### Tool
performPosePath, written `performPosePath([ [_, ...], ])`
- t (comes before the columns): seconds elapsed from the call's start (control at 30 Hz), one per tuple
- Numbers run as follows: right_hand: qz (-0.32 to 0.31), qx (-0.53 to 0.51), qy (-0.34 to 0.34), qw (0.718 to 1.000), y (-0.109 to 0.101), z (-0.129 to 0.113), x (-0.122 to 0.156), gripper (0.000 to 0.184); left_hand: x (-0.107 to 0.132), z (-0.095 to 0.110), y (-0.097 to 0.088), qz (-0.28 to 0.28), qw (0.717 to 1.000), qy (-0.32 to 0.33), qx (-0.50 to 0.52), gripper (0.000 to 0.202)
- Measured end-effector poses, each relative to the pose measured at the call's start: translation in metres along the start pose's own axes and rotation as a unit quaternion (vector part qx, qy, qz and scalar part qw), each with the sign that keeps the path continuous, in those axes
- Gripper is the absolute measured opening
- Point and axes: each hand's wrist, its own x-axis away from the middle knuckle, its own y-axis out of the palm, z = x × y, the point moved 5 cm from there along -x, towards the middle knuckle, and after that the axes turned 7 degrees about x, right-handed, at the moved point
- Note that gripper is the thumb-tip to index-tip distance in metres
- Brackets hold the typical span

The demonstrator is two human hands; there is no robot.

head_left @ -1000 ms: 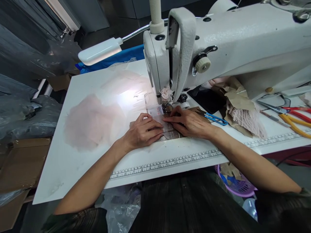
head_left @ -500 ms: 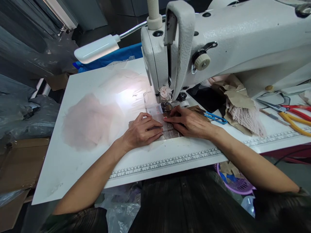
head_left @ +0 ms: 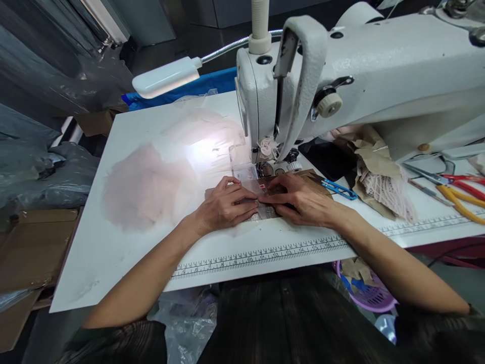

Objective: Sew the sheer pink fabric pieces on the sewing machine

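My left hand [head_left: 223,205] and my right hand [head_left: 301,201] rest on the white sewing table [head_left: 113,263], just in front of the presser foot [head_left: 265,167] of a white sewing machine [head_left: 379,76]. Their fingertips meet and pinch a small sheer fabric piece [head_left: 250,177] lying on brown paper over the needle plate. The piece reaches up under the foot. A small pink fabric flower [head_left: 267,146] hangs by the needle bar.
A lit gooseneck lamp [head_left: 166,83] shines on the table. A pile of pale pink sheer fabric [head_left: 147,184] lies left. Blue thread snips [head_left: 339,188], crumpled brown paper with pink lace [head_left: 379,177] and red and yellow scissors [head_left: 460,189] lie right. A purple basket [head_left: 366,290] hangs below.
My right hand's fingers have slid toward me and left, so both hands' fingertips now meet on the piece. The view has shifted slightly.
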Motion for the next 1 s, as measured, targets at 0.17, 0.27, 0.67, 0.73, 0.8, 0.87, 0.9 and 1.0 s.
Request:
performPosePath([
  [0.17,-0.007,0.017,-0.004,1.0,0.003,0.0,0.001,0.038,0.0,0.0,-0.002,-0.002,1.0,0.002,-0.01,0.004],
  [0.27,-0.007,0.017,-0.001,1.0,0.003,-0.001,0.0,0.037,0.0,-0.003,-0.007,0.023,1.0,-0.011,-0.007,0.018],
  [0.67,0.009,0.045,0.001,0.999,0.003,-0.005,0.0,0.037,0.002,-0.016,0.003,-0.019,0.991,-0.119,-0.06,0.023],
  [0.73,0.012,0.051,0.001,0.999,0.003,-0.005,0.0,0.036,0.002,-0.015,0.003,-0.03,0.99,-0.123,-0.059,0.025],
  [0.8,0.016,0.055,-0.001,0.998,0.002,-0.005,0.0,0.036,0.001,-0.015,0.003,-0.042,0.99,-0.123,-0.059,0.027],
  [0.87,0.018,0.057,-0.001,0.998,0.002,-0.006,0.0,0.035,0.001,-0.014,0.003,-0.054,0.989,-0.125,-0.06,0.028],
  [0.9,0.018,0.055,-0.001,0.998,0.002,-0.006,0.0,0.035,0.0,-0.014,0.003,-0.059,0.988,-0.126,-0.062,0.029],
  [1.0,0.019,0.049,0.0,0.999,0.002,-0.005,0.0,0.034,0.0,-0.014,0.005,-0.073,0.987,-0.127,-0.065,0.031],
])
